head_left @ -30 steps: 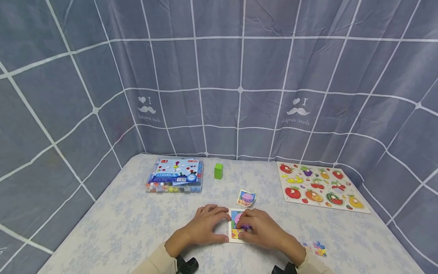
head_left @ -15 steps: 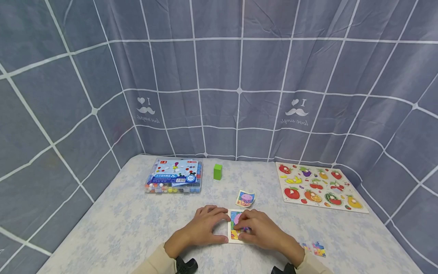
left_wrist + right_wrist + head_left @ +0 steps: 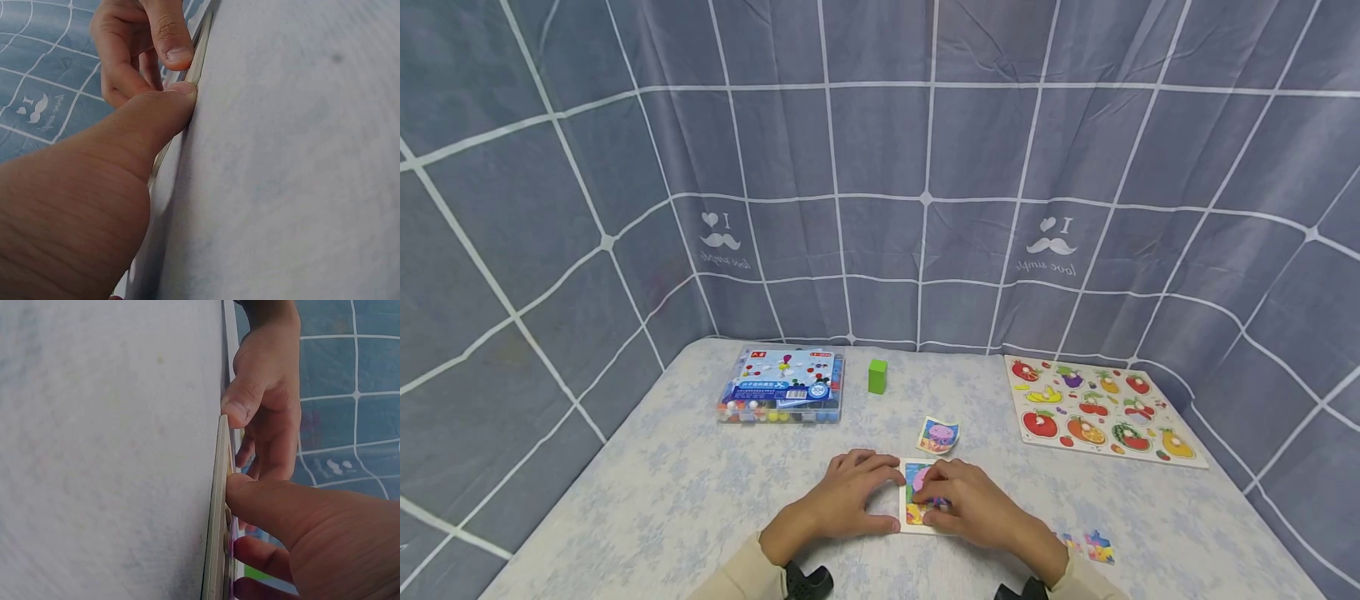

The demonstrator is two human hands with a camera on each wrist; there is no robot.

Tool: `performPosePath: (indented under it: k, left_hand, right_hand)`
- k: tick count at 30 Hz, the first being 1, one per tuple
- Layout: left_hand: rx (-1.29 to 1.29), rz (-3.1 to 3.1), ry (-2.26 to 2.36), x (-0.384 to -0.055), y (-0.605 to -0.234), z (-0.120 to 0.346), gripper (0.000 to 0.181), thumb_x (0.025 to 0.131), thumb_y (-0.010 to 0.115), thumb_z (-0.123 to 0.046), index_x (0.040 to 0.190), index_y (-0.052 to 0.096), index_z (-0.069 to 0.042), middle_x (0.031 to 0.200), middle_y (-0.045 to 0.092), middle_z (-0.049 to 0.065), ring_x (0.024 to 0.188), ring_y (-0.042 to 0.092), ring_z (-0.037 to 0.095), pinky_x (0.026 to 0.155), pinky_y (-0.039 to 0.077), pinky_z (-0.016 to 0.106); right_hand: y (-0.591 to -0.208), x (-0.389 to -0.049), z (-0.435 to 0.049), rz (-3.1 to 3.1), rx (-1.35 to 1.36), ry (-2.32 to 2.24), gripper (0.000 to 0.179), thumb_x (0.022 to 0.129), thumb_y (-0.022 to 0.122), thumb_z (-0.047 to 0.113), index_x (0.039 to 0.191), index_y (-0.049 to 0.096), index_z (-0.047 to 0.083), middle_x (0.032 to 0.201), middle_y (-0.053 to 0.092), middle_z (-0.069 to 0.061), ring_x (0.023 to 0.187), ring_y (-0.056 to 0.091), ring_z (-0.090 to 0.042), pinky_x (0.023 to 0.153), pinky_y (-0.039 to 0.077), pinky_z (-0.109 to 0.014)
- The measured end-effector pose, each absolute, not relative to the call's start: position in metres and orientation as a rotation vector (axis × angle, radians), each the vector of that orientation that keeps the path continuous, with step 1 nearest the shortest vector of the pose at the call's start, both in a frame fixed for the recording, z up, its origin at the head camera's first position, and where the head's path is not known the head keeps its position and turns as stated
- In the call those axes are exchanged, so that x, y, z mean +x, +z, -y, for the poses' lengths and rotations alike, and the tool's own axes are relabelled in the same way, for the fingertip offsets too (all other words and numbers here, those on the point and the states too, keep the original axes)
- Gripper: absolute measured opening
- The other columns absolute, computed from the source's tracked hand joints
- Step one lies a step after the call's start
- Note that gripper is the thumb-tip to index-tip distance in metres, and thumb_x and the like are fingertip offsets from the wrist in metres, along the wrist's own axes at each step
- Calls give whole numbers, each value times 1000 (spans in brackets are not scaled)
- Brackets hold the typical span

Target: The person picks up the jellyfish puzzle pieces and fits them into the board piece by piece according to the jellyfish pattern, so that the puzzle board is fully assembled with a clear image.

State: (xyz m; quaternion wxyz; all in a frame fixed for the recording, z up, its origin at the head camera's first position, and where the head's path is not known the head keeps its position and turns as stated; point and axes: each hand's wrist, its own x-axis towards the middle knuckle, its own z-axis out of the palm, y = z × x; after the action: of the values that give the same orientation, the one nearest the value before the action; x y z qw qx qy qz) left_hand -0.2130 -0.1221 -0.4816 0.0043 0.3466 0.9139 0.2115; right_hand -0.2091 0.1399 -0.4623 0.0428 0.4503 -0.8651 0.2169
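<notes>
A small jigsaw puzzle board [image 3: 904, 518] with a white border lies flat on the table in the head view, showing a pink and purple cartoon picture. My left hand [image 3: 856, 493] holds its left edge, thumb near the lower corner and fingers near the upper one. Over the picture, my right hand [image 3: 973, 507] has bent fingers and thumb on a puzzle piece, most of it hidden beneath them. The right wrist view shows the board's edge [image 3: 215, 506] side-on, with the right thumb [image 3: 240, 494] at its surface. In the left wrist view, the left thumb [image 3: 178, 94] touches the edge.
Loose puzzle pieces [image 3: 1099, 547] lie by the right wrist. Behind the board is a small curled picture card [image 3: 938, 435]. Farther back are a green block [image 3: 877, 377], a clear plastic case [image 3: 782, 387] and a fruit puzzle board [image 3: 1105, 408]. A grey checked curtain [image 3: 880, 167] encloses the table.
Both hands stay at the puzzle board. The right fingers have shifted very slightly over the picture; the view has moved a touch.
</notes>
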Motion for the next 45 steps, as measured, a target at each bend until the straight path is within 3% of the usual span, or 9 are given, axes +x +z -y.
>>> performPosePath:
  k: [13,22,29,33,39,45]
  left_hand:
    - [1094,-2861,662,-213,-481,122,49,90,68,-58,130,60,-32,149,48,-5,135,39,32,101,30,61]
    - [1066,-2841,664,-213,-482,122,50,91,67,-58,133,59,-32,150,47,-5,137,38,32,103,29,62]
    - [1049,-2822,689,-213,-480,123,50,91,67,-57,134,60,-32,150,47,-5,138,37,31,104,27,62]
    - [1052,-2817,698,-212,-480,122,50,91,68,-56,134,60,-31,150,47,-5,138,37,31,105,27,63]
    - [1057,-2808,703,-213,-480,121,50,91,68,-57,133,60,-31,150,47,-5,138,37,31,105,27,63]
    - [1059,-2821,710,-212,-480,122,50,91,69,-56,133,60,-31,150,48,-4,137,38,31,104,27,63]
  right_hand:
    - [-442,-202,-170,2783,1299,662,25,93,74,27,118,73,24,112,58,14,107,53,-11,96,42,-49]
    - [-435,-185,-249,2979,1087,737,27,92,74,41,116,71,29,111,57,14,100,54,-13,83,50,-39]
    - [-446,-167,-294,3108,813,674,28,86,78,48,106,69,30,117,53,6,102,50,-20,82,49,-43]
    - [-451,-163,-306,3151,723,625,30,83,80,49,103,67,29,118,52,3,101,49,-21,82,49,-45]
    - [-457,-161,-314,3181,706,707,30,84,81,44,102,65,27,116,51,5,92,46,-12,75,47,-32]
    - [-462,-161,-311,3097,737,650,21,87,79,41,98,65,31,112,52,9,94,48,-11,76,48,-31]
